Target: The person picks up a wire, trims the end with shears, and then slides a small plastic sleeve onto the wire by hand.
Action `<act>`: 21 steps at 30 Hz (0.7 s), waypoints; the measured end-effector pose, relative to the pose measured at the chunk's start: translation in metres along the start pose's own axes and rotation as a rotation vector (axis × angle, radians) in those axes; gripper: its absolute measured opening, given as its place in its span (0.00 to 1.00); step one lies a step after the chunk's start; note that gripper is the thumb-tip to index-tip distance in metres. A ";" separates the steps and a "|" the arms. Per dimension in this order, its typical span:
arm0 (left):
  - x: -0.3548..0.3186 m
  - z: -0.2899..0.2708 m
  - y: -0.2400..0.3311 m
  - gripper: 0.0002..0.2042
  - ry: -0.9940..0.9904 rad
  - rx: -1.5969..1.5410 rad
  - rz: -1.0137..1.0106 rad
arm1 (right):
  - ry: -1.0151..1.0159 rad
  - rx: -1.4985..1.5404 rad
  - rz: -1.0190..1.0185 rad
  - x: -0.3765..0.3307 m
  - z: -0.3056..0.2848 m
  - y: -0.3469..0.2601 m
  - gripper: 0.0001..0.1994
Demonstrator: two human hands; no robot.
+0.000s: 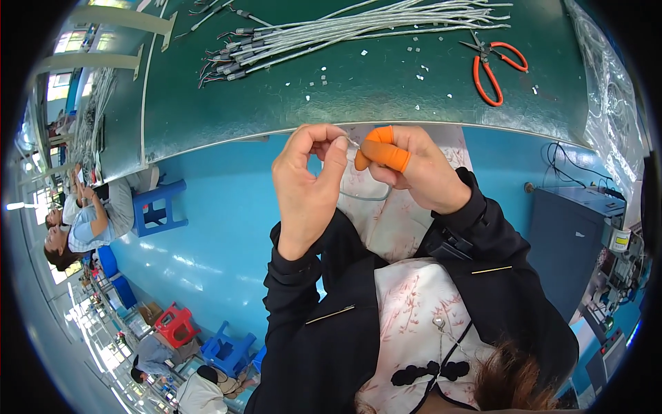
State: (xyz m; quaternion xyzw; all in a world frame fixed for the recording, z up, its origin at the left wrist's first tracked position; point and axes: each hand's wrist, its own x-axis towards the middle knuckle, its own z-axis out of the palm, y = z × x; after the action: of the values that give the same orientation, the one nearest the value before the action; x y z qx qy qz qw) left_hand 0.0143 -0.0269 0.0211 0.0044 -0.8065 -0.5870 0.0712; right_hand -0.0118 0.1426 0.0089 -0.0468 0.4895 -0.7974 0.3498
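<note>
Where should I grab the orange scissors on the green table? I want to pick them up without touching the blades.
Take the orange scissors by their handle loops, coming from the table's near edge. They lie flat on the green table, loops toward the person and slightly apart, and the short metal blades point away toward the wire bundle.

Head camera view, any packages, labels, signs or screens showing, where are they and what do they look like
Clear plastic bag: right end of the green table, crinkled, see-through.
Label: on a small white container atop the blue cabinet at right, yellow and white.
Cardboard box: on the floor at lower left by a red stool, brown.
No signs or screens can be made out.
</note>
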 end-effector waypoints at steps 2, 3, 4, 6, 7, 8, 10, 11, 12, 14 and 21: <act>0.003 -0.001 0.003 0.03 0.050 -0.078 -0.056 | -0.011 0.058 0.044 0.001 -0.002 -0.002 0.12; 0.005 -0.002 0.005 0.03 0.099 -0.154 -0.113 | -0.018 0.105 0.053 0.001 -0.004 -0.002 0.13; 0.006 -0.002 0.006 0.03 0.147 -0.231 -0.170 | -0.025 0.151 0.062 0.002 -0.006 -0.002 0.13; 0.005 -0.001 0.007 0.04 0.071 -0.284 -0.194 | -0.031 0.197 0.074 0.002 -0.009 0.000 0.14; 0.005 0.000 0.008 0.04 -0.005 -0.335 -0.217 | -0.052 0.225 0.076 0.004 -0.011 0.000 0.14; 0.007 0.000 0.008 0.04 -0.080 -0.385 -0.237 | -0.073 0.252 0.077 0.005 -0.013 0.000 0.14; 0.010 -0.002 0.008 0.05 -0.093 -0.366 -0.232 | -0.113 0.278 0.081 0.009 -0.012 -0.002 0.14; 0.010 -0.006 0.008 0.05 -0.105 -0.345 -0.228 | -0.095 0.258 0.096 0.010 -0.009 -0.003 0.14; 0.009 -0.012 0.009 0.06 -0.103 -0.313 -0.216 | -0.095 0.236 0.109 0.012 -0.006 -0.004 0.14; 0.004 -0.015 0.007 0.06 -0.092 -0.245 -0.208 | -0.060 0.211 0.085 0.010 -0.001 0.001 0.13; -0.003 -0.013 0.002 0.05 -0.135 -0.227 -0.077 | -0.003 -0.044 0.013 0.000 -0.010 0.017 0.09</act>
State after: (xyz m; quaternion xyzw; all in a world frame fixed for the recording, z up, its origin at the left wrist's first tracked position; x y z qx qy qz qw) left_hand 0.0193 -0.0379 0.0269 -0.0123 -0.7370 -0.6758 -0.0059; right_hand -0.0075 0.1455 -0.0101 -0.0524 0.5069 -0.7840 0.3545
